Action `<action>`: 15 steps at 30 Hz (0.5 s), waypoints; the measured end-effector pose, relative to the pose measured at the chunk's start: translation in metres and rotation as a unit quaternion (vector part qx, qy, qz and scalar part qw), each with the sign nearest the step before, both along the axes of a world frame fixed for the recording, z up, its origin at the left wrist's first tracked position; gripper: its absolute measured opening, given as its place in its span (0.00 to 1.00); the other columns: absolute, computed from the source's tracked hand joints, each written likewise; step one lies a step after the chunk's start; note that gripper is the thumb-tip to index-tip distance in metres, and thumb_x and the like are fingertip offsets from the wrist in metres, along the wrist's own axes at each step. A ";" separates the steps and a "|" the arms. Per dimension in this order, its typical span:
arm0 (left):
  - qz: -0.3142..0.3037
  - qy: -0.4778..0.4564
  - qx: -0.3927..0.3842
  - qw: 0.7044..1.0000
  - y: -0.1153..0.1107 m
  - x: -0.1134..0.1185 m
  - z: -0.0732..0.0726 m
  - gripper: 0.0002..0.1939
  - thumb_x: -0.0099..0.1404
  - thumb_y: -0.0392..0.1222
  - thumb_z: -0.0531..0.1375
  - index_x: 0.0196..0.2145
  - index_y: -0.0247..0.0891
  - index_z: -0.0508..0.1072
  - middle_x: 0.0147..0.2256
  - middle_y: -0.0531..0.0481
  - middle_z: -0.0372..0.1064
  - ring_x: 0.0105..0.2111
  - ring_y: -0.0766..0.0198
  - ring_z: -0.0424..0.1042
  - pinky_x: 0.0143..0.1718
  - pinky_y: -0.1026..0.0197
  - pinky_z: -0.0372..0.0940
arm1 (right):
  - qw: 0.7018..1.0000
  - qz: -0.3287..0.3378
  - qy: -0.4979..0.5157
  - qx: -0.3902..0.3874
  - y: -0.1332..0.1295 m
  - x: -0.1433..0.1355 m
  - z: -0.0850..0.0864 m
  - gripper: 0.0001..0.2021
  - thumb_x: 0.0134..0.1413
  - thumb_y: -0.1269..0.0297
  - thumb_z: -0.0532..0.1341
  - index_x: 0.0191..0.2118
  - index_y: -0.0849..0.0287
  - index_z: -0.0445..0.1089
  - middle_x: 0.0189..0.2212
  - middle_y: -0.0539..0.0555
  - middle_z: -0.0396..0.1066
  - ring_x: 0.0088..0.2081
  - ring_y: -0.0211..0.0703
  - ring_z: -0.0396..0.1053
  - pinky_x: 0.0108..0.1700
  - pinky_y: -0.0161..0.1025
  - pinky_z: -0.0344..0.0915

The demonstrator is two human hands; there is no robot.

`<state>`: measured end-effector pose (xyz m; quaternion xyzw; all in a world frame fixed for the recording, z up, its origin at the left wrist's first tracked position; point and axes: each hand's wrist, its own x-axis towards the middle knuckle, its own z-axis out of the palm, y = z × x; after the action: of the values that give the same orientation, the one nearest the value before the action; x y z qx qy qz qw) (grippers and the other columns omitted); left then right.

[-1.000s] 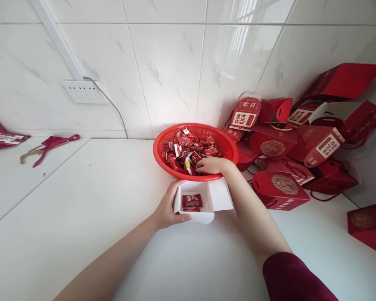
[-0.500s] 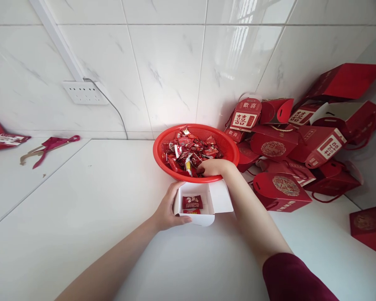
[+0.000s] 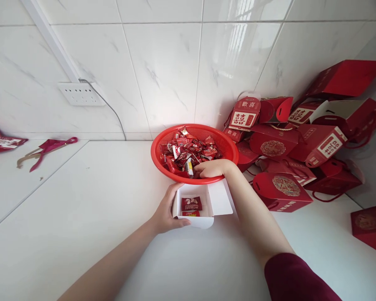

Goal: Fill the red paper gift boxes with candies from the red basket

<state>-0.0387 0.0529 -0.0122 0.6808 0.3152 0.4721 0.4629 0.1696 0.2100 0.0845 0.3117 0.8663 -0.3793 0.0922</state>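
My left hand (image 3: 168, 213) grips the left side of an open white box (image 3: 208, 222), thumb along its near wall. Two wrapped candies show inside, a dark red one (image 3: 191, 203) and a red and yellow one (image 3: 191, 213). Just beyond the box, a red plastic basket (image 3: 156, 155) holds a heap of red-wrapped candies (image 3: 192, 146). My right hand (image 3: 210, 168) reaches over the basket's near rim with curled fingers among the candies, beside a yellow and white wrapper (image 3: 189, 166). Whatever its fingertips pinch is hidden.
Red gift boxes (image 3: 283, 188) lie piled at the right against the tiled wall, with another box (image 3: 370, 228) at the right edge. Ribbons (image 3: 47, 148) and a red packet (image 3: 3, 141) rest at the far left. A socket panel (image 3: 81, 94) is on the wall.
The fingers of my right hand have shifted slightly left in the candies, and the yellow and white wrapper has turned. My left hand still holds the box. The view has shifted slightly.
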 end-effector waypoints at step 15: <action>0.014 0.027 0.016 0.999 0.001 -0.002 -0.002 0.51 0.52 0.57 0.71 0.66 0.44 0.52 0.63 0.37 0.53 0.63 0.37 0.56 0.61 0.39 0.58 | 0.997 0.015 0.069 -0.007 -0.012 -0.001 0.009 0.23 0.58 0.66 0.60 0.60 0.51 0.70 0.57 0.50 0.70 0.56 0.51 0.68 0.56 0.38 0.62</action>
<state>-0.0406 0.0537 -0.0144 0.6961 0.3292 0.4650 0.4369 0.1685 0.1975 0.0931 0.2712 0.8725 -0.4045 0.0403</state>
